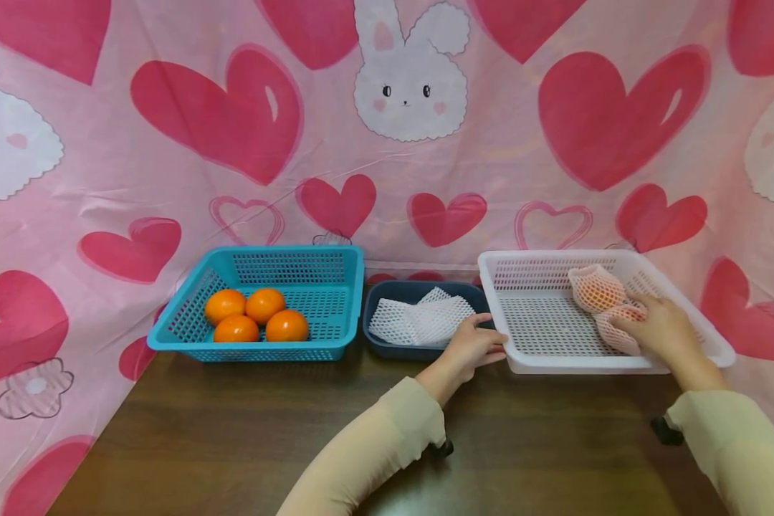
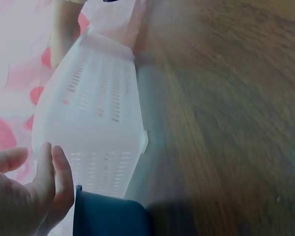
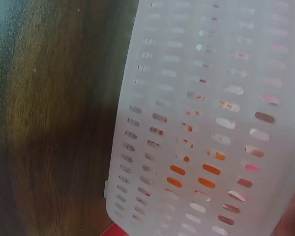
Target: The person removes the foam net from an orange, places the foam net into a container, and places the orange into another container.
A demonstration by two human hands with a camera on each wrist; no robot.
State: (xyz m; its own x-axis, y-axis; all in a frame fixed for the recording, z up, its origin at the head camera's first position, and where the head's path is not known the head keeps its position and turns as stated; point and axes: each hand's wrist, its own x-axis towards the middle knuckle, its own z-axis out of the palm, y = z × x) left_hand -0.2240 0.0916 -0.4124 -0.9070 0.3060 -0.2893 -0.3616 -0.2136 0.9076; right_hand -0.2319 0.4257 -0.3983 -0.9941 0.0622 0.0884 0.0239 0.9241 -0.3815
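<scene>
My right hand [image 1: 664,326] reaches over the front right of the white basket [image 1: 529,362] and holds an orange in a pink foam net [image 1: 619,335]. Just behind it, touching, lies another netted orange [image 1: 596,288]. At the basket's left front corner is my left hand [image 1: 469,347], its fingers loosely extended by the rim; whether they press on it is unclear. The left wrist view shows these fingers [image 2: 61,172] beside the basket wall [image 2: 101,98]. In the right wrist view, the slotted wall [image 3: 196,123] hides most of the right hand, with orange showing through.
Between the baskets, a dark blue-grey bin [image 1: 400,351] contains white foam nets [image 1: 419,320]. A turquoise basket [image 1: 322,351] at the left holds several bare oranges [image 1: 264,306]. All stand on a brown wooden table [image 1: 245,430] before a pink heart-patterned cloth [image 1: 419,165].
</scene>
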